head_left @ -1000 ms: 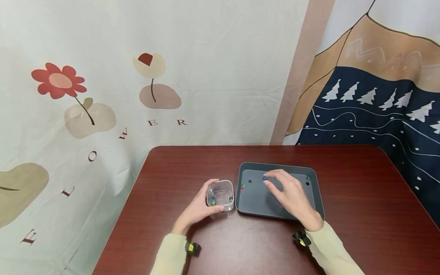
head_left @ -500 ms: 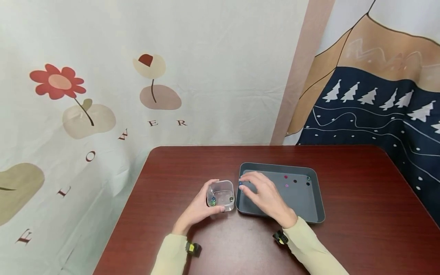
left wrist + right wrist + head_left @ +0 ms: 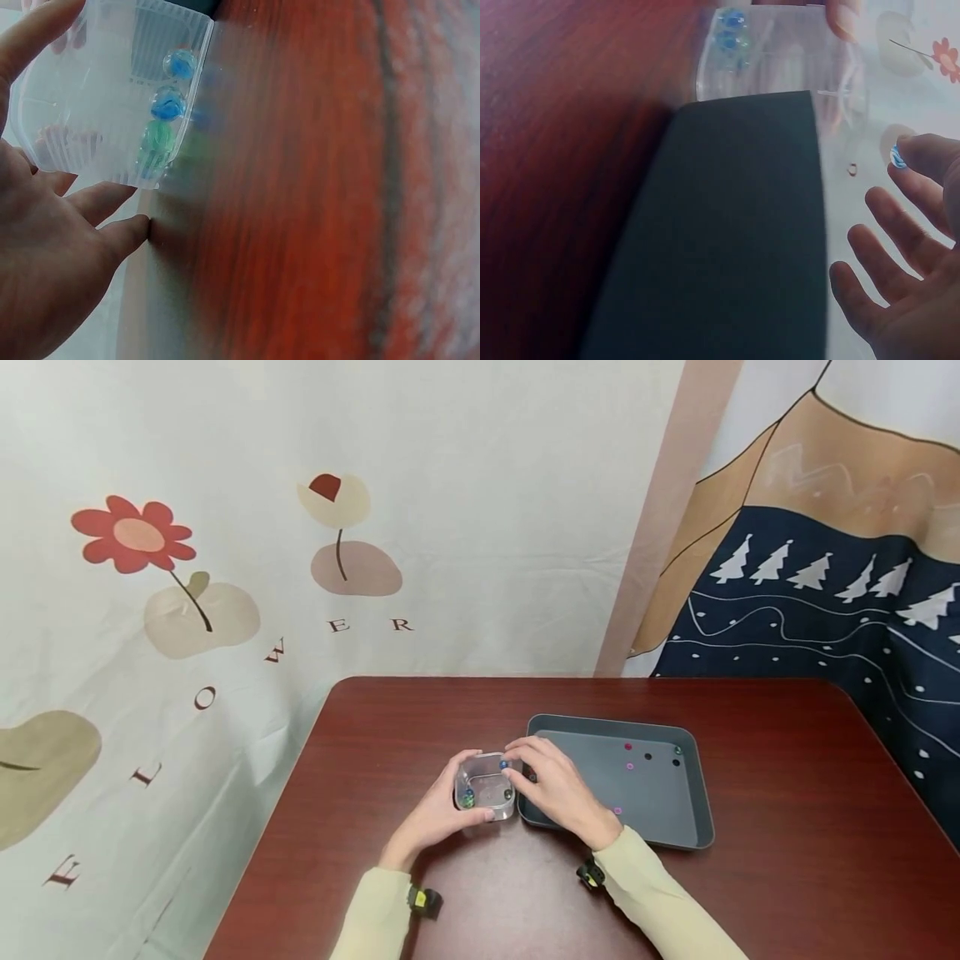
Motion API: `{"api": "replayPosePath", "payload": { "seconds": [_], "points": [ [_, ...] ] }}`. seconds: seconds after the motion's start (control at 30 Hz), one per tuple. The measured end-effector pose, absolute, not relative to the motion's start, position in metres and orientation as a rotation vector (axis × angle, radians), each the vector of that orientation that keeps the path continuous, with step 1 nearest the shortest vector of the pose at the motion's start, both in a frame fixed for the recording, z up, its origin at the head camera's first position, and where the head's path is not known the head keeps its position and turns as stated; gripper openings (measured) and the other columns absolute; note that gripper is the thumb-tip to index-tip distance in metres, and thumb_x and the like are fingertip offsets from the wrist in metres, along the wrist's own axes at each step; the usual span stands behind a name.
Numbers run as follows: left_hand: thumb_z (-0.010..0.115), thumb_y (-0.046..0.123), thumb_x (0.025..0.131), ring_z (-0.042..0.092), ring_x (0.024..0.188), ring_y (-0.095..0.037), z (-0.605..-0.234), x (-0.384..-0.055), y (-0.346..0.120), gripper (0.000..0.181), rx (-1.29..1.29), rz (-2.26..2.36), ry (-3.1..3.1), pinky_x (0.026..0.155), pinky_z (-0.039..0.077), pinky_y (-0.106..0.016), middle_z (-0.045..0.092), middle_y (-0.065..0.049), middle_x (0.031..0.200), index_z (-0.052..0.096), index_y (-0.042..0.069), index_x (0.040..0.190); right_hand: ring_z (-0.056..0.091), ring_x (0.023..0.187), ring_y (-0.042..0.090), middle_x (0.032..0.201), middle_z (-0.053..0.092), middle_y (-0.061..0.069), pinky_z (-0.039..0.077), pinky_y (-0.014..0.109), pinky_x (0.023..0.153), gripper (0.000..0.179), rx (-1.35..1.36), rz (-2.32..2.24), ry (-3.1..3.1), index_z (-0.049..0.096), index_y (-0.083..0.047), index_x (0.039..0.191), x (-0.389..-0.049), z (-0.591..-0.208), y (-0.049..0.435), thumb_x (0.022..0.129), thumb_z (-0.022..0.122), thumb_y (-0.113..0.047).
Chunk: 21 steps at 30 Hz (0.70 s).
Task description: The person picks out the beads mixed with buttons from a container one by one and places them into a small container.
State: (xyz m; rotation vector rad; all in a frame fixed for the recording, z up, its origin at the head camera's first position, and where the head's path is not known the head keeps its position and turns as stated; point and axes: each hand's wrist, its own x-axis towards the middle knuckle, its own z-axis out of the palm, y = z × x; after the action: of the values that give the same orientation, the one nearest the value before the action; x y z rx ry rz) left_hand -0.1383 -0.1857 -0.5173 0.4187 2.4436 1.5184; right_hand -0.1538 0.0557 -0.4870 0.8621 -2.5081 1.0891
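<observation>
My left hand [image 3: 431,827] grips a clear square plastic container [image 3: 489,787] from its left side, thumb at the front and fingers at the back. Inside lie blue marbles [image 3: 169,103] and a green marble [image 3: 157,137], in a row along the bottom in the left wrist view. Between thumb and forefinger, my right hand [image 3: 555,789] pinches a blue swirled marble [image 3: 898,157] at the container's right part, apart from those inside. The other right fingers are spread in the right wrist view. My right palm hides the left part of the grey tray [image 3: 660,806].
Spread about the tray are a red piece [image 3: 627,747], a green marble [image 3: 678,750], dark pieces [image 3: 648,756] and pink rings [image 3: 629,767]. The tray stands close to the container's right side on the brown table [image 3: 405,727]. A printed curtain [image 3: 480,527] hangs behind.
My right hand has carried the blue marble left, from over the middle of the tray to the container. The left hand and container have hardly moved. Pieces in the tray have come into sight.
</observation>
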Motion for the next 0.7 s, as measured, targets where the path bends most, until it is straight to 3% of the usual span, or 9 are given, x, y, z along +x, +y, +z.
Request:
{"api": "replayPosePath", "payload": {
  "seconds": [0.2, 0.43, 0.7],
  "points": [
    [0.090, 0.033, 0.080, 0.059, 0.112, -0.022, -0.517, -0.139, -0.186, 0.096, 0.394, 1.505, 2.447, 0.099, 0.045, -0.045, 0.051, -0.004, 0.145, 0.032, 0.031, 0.156, 0.061, 0.110, 0.018, 0.120, 0.068, 0.000, 0.053, 0.038, 0.089, 0.014, 0.867, 1.031, -2.522, 0.076, -0.014, 0.108, -0.159, -0.495, 0.052, 0.095, 0.078, -0.019],
    [0.091, 0.029, 0.079, 0.057, 0.120, -0.026, -0.516, -0.139, -0.186, 0.099, 0.406, 1.516, 2.456, 0.104, 0.041, -0.051, 0.052, -0.007, 0.147, 0.032, 0.024, 0.158, 0.063, 0.110, 0.021, 0.119, 0.069, 0.001, 0.052, 0.040, 0.092, 0.017, 0.857, 1.011, -2.538, 0.077, -0.012, 0.109, -0.163, -0.501, 0.050, 0.094, 0.079, -0.019],
    [0.089, 0.011, 0.079, 0.054, 0.125, -0.039, -0.518, -0.140, -0.183, 0.098, 0.397, 1.572, 2.444, 0.108, 0.035, -0.061, 0.050, -0.018, 0.149, 0.032, 0.013, 0.158, 0.062, 0.116, 0.022, 0.123, 0.069, 0.002, 0.052, 0.043, 0.094, 0.020, 0.822, 1.073, -2.548, 0.077, -0.013, 0.113, -0.158, -0.495, 0.063, 0.095, 0.077, -0.021]
  ]
}}
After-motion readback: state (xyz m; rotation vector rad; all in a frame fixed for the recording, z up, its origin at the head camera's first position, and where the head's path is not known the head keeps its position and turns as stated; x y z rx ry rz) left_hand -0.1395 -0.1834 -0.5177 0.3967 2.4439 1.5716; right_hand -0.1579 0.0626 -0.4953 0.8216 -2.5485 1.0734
